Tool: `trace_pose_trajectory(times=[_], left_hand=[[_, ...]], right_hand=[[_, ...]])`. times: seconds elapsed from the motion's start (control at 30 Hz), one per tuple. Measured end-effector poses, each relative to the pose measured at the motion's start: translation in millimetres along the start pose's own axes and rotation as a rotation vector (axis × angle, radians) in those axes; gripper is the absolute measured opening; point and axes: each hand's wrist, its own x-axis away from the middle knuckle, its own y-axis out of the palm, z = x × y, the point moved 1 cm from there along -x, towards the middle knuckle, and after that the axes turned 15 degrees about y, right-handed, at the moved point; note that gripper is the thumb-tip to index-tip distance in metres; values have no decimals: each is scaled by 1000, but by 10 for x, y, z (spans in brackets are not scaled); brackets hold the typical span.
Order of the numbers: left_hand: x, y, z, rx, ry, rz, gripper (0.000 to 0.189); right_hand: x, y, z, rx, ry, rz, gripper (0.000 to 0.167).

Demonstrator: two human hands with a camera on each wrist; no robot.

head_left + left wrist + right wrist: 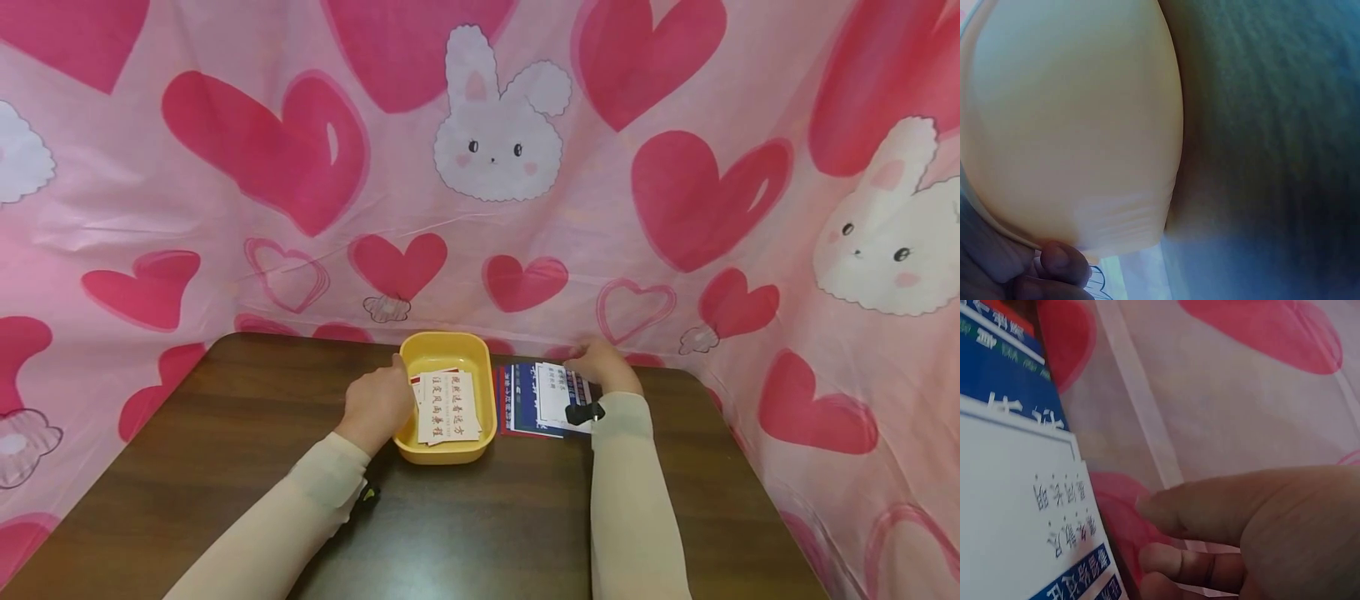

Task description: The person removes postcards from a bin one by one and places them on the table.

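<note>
A yellow plastic tray [446,457] stands on the table with several printed cards [448,407] lying in it, the top one cream with dark lettering. My left hand [377,403] grips the tray's left rim; in the left wrist view its fingertips [1063,262] curl at the edge of the tray [1079,137]. To the right of the tray lies a spread of blue, red and white cards [527,408]. My right hand [609,368] is at their far right edge. In the right wrist view its thumb [1204,509] is extended beside the white card [1004,487], with nothing visible held.
The dark wooden table [450,533] ends just behind the tray and cards. A pink cloth [525,225] with hearts and rabbits hangs along its back and sides. Black straps [585,413] sit on the wrists.
</note>
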Motion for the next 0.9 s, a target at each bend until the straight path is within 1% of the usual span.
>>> trace_pose_trajectory(times=[0.1, 0.17, 0.23, 0.27, 0.37, 0.43, 0.47, 0.5, 0.53, 0.6, 0.73, 0.83, 0.9], left_hand=[[-7, -2, 14, -4, -5, -2, 74], [-13, 2, 27, -4, -4, -2, 73], [-14, 10, 43, 0, -5, -8, 72], [-37, 54, 21, -1, -1, -4, 72], [-27, 66, 23, 9, -4, -19, 73], [-21, 69, 10, 14, -3, -18, 73], [-20, 72, 2, 15, -1, -15, 74], [6, 32, 21, 22, -3, -21, 74], [3, 33, 9, 22, 1, -16, 74], [4, 25, -2, 25, 6, -10, 75], [7, 8, -4, 28, 15, 14, 72], [7, 8, -1, 25, 20, 36, 68], [4, 11, -7, 20, 21, 42, 67]], right_hand=[[36, -19, -63, 18, -70, 13, 44], [173, -51, -147, 15, -95, -1, 44], [222, -54, -203, 3, -122, 5, 43], [241, -50, -238, -10, -139, 4, 43], [298, -15, -378, -47, -203, -23, 43], [332, 41, -494, -66, -229, -38, 44], [355, 69, -556, -78, -237, -58, 45], [376, 102, -619, -85, -244, -76, 46], [399, 137, -681, -94, -245, -84, 46], [449, 206, -802, -117, -251, -106, 44], [557, 329, -1052, -165, -314, -136, 36], [630, 419, -1231, -170, -361, -168, 32], [695, 472, -1360, -140, -379, -188, 33]])
